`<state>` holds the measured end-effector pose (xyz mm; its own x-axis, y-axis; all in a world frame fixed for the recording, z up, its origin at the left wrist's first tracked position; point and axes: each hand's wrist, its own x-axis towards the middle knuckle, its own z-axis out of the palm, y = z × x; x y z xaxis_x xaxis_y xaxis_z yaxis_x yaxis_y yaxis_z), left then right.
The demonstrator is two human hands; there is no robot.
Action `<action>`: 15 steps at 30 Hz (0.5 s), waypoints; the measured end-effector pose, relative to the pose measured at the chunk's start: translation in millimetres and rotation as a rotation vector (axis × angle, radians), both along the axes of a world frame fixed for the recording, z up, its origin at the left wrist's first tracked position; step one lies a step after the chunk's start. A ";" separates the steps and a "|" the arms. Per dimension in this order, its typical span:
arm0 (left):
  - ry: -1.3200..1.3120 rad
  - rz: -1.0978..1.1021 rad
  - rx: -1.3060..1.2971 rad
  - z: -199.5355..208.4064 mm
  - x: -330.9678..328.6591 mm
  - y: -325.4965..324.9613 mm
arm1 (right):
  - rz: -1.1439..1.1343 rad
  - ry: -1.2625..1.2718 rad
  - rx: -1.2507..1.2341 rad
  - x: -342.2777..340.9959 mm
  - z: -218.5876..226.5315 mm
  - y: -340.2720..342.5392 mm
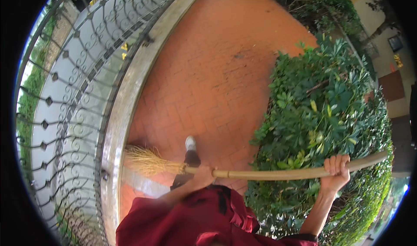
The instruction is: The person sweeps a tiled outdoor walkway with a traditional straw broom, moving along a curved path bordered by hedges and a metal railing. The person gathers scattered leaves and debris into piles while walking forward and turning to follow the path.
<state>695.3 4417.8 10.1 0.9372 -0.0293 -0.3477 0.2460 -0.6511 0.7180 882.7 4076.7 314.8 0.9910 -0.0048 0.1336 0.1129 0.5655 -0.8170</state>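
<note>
Left hand (203, 177): I see its fingers gripping the broom (265, 175).
Right hand (335, 173): fingers gripping it too.
Bush (319, 111): on the right.

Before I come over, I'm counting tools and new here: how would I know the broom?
Find the orange brick path between the black iron fence and the green hedge. At its near end, the left hand and the right hand hold the broom crosswise. Its long tan pole ends in flared straw bristles, unlike the dark fence and leafy hedge.
</note>
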 end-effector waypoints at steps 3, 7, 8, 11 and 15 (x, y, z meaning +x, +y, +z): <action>0.003 -0.118 -0.028 8.5 71.7 -3.0 | -0.228 -0.033 -0.004 0.4 49.5 6.1; -0.351 -0.253 -0.201 41.3 205.4 -14.2 | -0.373 -0.314 -0.224 -20.4 135.1 28.6; -0.478 -0.235 -0.279 49.4 239.7 -16.1 | -0.296 -0.447 -0.280 -24.8 145.3 41.9; -0.529 -0.323 -0.354 71.9 331.2 -7.5 | -0.511 -0.494 -0.374 -37.2 149.2 92.9; -0.695 -0.348 -0.385 116.2 419.4 10.6 | -0.426 -0.748 -0.353 -21.6 157.8 109.9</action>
